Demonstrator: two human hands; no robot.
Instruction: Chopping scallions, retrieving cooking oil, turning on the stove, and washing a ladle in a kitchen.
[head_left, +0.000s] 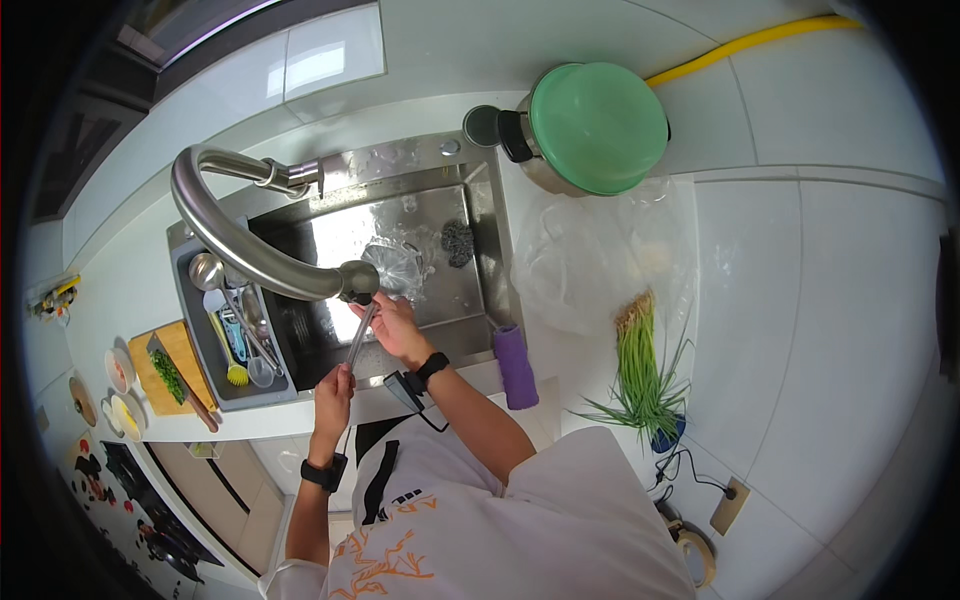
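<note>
My left hand (333, 390) grips the lower end of a slim metal utensil handle (361, 335) over the front of the stainless steel sink (442, 328). At the utensil's upper end, just under the head of the curved faucet (361, 280), my right hand (396, 330) has its fingers closed around it. Water splashes on the sink floor beyond my hands. The utensil's far end is hidden by my fingers and the faucet. A steel wool scrubber (457, 242) lies in the basin at the right.
Left of the basin, a grey tray (281, 391) holds ladles and a yellow brush. Further left, a knife (196, 405) and chopped greens rest on a wooden cutting board (161, 401). A purple rolled cloth (516, 367), a green-topped pot (600, 127), plastic bags (562, 262) and scallions (643, 367) are at the right.
</note>
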